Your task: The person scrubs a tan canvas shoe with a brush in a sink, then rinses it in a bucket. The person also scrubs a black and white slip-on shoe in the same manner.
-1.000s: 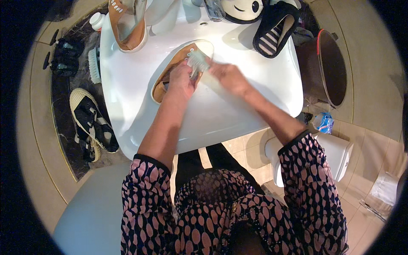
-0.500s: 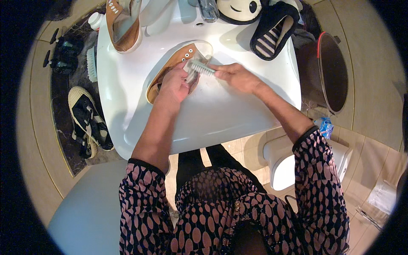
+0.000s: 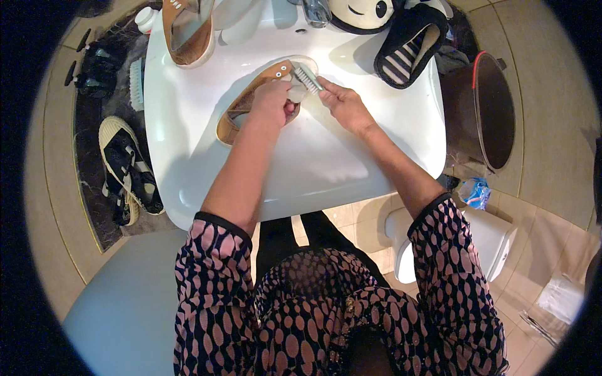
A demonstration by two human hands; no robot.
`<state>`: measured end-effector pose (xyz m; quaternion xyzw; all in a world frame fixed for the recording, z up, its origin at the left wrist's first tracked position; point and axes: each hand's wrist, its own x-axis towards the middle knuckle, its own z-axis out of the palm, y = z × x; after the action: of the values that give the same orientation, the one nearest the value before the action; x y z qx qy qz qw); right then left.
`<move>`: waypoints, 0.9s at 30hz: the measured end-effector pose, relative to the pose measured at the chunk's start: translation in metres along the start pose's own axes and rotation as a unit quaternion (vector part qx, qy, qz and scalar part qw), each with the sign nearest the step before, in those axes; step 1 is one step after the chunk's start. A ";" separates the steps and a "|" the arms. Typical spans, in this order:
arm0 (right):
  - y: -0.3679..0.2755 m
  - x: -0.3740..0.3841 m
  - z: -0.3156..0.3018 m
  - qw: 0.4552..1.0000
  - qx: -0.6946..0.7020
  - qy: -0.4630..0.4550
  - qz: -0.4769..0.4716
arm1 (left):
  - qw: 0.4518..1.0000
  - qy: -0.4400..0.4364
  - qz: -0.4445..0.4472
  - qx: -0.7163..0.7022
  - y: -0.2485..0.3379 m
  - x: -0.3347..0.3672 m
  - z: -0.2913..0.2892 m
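In the sink (image 3: pixel 313 169), a shoe (image 3: pixel 244 103) is laid; a second shoe (image 3: pixel 195 44) is set at the sink's far left, a slipper (image 3: pixel 407 59) at its far right. Sneakers (image 3: pixel 124 160) are placed left on the counter (image 3: pixel 89 169), a bin (image 3: pixel 492 116) right.

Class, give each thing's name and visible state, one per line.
Tan shoe: in the basin, no laces visible
Left hand: curled over the tan shoe
Brush: held, bristles toward the shoe
Right hand: closed on the brush
Other tan shoe: unheld, on the basin's edge
Black shoes: unheld, one overlapping the other
Brown bin: open, no lid visible
Second brush: unheld
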<state>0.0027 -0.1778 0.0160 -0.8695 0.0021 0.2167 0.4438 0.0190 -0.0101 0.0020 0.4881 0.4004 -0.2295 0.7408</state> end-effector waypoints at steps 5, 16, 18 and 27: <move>-0.008 -0.011 -0.005 0.999 0.044 -0.014 0.011 | 0.959 0.065 0.220 0.168 -0.010 -0.021 0.014; -0.015 -0.007 0.002 0.948 -0.289 0.057 -0.121 | 0.990 -0.074 0.056 -0.106 -0.020 -0.008 -0.011; -0.025 -0.010 0.015 0.949 -0.297 0.070 -0.085 | 0.989 -0.086 0.068 -0.101 -0.021 -0.006 -0.015; -0.008 -0.036 -0.006 0.983 -0.174 0.025 -0.061 | 0.985 -0.109 0.031 -0.134 -0.025 -0.041 0.001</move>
<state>-0.0264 -0.1840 0.0393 -0.9370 -0.0778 0.1641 0.2984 -0.0226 -0.0238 0.0220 0.3688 0.3291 -0.2029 0.8453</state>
